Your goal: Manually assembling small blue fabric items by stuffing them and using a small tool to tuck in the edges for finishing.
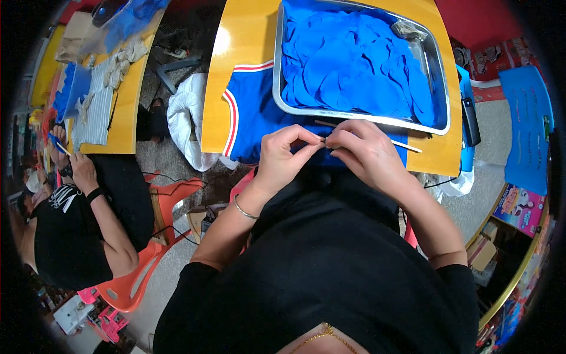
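My left hand (pixel 284 156) and my right hand (pixel 367 151) meet at their fingertips, both closed in a pinch. Whatever sits between the fingers is too small to make out. Under them lies a blue sleeveless garment (pixel 254 106) with red and white striped trim, spread on the yellow table (pixel 239 38). A thin pale stick (pixel 408 146) passes behind my right hand, with an end showing on either side. Just beyond my hands, a metal tray (pixel 359 115) rests partly on the garment, heaped with thin round blue fabric pieces (pixel 354 59).
In the tray's far right corner lies a small crumpled clear packet (pixel 410 30). At the left, another person (pixel 76 230) sits at a second yellow table (pixel 127 112), holding a blue piece and a stick. A white bag (pixel 187 115) lies between the tables; a blue board (pixel 526 124) stands right.
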`<state>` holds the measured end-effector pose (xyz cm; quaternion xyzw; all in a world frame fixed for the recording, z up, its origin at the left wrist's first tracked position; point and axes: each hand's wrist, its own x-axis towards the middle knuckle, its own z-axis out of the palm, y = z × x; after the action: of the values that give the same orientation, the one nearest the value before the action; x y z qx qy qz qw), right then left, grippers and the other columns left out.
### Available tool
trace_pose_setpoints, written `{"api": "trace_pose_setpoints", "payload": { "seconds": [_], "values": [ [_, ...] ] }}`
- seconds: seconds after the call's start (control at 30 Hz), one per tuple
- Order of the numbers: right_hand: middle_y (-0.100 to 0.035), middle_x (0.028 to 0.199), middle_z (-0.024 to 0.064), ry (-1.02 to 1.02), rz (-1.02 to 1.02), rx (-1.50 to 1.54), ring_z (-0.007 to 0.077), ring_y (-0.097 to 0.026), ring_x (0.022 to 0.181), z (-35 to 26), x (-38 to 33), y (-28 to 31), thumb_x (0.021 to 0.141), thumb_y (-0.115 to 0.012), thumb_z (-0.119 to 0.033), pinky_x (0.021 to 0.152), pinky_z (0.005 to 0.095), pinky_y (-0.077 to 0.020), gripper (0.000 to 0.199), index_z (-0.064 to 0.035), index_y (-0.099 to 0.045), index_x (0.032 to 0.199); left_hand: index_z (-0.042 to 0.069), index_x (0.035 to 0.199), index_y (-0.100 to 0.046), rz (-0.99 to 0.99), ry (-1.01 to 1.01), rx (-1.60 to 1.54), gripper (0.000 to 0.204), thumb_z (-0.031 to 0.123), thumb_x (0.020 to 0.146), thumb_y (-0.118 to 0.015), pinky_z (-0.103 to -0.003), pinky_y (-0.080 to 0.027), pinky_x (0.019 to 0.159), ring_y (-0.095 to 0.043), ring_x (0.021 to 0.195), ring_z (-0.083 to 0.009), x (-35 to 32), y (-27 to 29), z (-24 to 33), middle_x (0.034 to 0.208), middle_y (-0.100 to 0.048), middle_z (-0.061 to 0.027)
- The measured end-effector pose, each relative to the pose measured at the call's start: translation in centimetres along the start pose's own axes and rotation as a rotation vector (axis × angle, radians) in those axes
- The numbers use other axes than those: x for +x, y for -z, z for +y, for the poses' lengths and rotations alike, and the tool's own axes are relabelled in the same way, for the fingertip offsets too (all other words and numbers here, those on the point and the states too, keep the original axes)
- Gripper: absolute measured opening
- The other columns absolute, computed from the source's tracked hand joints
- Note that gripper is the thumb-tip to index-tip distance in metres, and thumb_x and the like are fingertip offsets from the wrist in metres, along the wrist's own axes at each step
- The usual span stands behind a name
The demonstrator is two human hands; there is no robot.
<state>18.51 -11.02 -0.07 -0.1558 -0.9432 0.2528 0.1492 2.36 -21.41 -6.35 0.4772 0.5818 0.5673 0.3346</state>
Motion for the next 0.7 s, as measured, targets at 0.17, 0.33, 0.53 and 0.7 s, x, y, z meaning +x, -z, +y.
{"api": "trace_pose_setpoints", "payload": {
  "seconds": [0.17,0.33,0.53,0.7],
  "values": [
    [-0.058,0.091,0.0105,-0.204,0.139,0.253,0.0301,-0.059,0.084,-0.2,-1.5,-1.6,0.07,-0.067,-0.003,0.07,0.0375,-0.0486,0.022,-0.007,-0.058,0.09,-0.002,0.08,-0.059,0.036,-0.022,-0.239,0.011,-0.01,0.074,-0.065,-0.026,-0.05,0.075,-0.063,0.083,-0.0172,-0.6,-1.1,-0.2,0.085,-0.065,-0.0119],
    [-0.058,0.09,0.0109,-0.138,0.152,0.229,0.0294,-0.06,0.082,0.1,-1.5,-0.5,0.067,-0.068,0.001,0.07,0.0354,-0.0491,0.024,-0.005,-0.059,0.088,-0.001,0.078,-0.06,-0.008,-0.08,-0.064,0.011,-0.009,0.074,-0.066,-0.026,-0.05,0.073,-0.063,0.081,-0.017,-0.2,-0.8,0.2,0.083,-0.065,-0.0112],
    [-0.055,0.092,0.0109,-0.037,0.069,0.199,0.028,-0.059,0.084,0.5,-1.7,-0.6,0.067,-0.066,0.001,0.069,0.0353,-0.0494,0.021,-0.0044,-0.059,0.086,-0.001,0.077,-0.06,-0.056,-0.099,0.011,0.01,-0.008,0.072,-0.066,-0.026,-0.05,0.071,-0.063,0.079,-0.0163,-0.6,-0.4,-0.1,0.082,-0.066,-0.0099],
    [-0.054,0.093,0.0107,0.008,-0.011,0.179,0.0277,-0.058,0.084,0.5,-1.3,-0.3,0.068,-0.064,0.001,0.071,0.0356,-0.049,0.018,-0.005,-0.059,0.084,0.001,0.074,-0.063,-0.041,-0.087,0.005,0.008,-0.003,0.07,-0.068,-0.026,-0.05,0.065,-0.064,0.072,-0.0177,-0.5,-0.5,-0.1,0.077,-0.067,-0.0078]
  ]
}}
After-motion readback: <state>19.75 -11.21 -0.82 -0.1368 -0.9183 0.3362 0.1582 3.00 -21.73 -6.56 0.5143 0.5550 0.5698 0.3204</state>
